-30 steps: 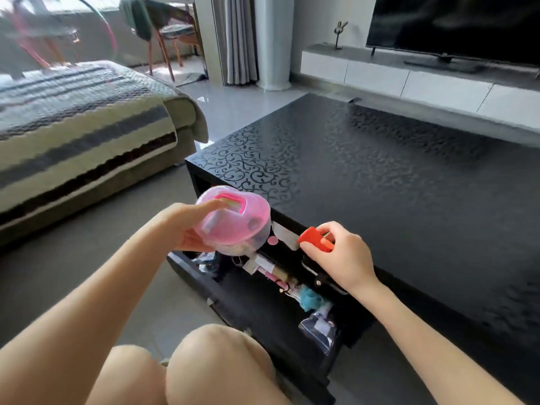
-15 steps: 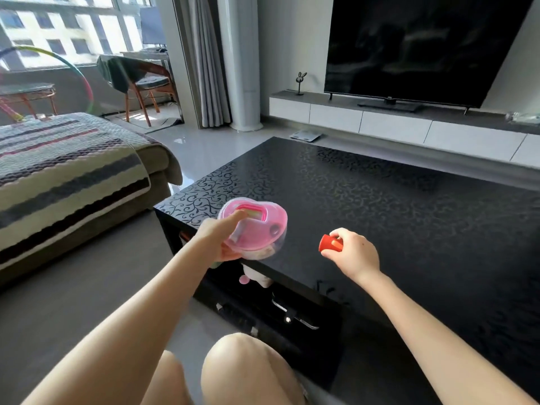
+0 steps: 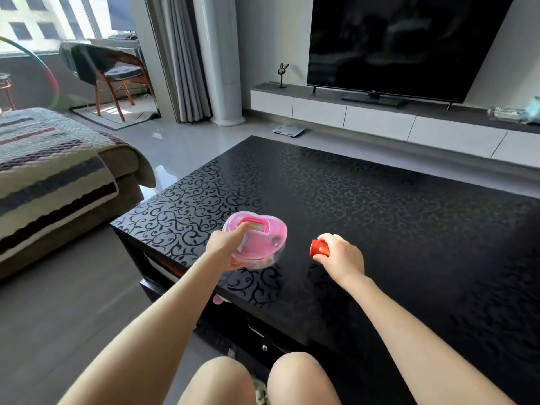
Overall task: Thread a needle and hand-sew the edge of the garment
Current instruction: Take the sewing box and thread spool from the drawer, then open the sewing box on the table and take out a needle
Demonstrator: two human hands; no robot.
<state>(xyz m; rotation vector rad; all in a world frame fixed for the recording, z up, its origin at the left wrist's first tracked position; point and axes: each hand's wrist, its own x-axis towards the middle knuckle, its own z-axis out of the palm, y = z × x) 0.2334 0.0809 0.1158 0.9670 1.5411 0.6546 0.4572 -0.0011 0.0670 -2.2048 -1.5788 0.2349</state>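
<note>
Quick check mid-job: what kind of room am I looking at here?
Most likely a home living room: a large television stands on a low white cabinet, with a black patterned coffee table in front and a sofa under a striped cover at the left.

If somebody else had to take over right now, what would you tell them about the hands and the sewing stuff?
Left hand: grips the pink heart-shaped box at the near left corner of the black table; I cannot tell if it touches the top.
Right hand: holds a small red object over the table.
Done: both items are at the table.
Left: no needle, thread or garment shows; likely open the box, thread, sew.
</note>
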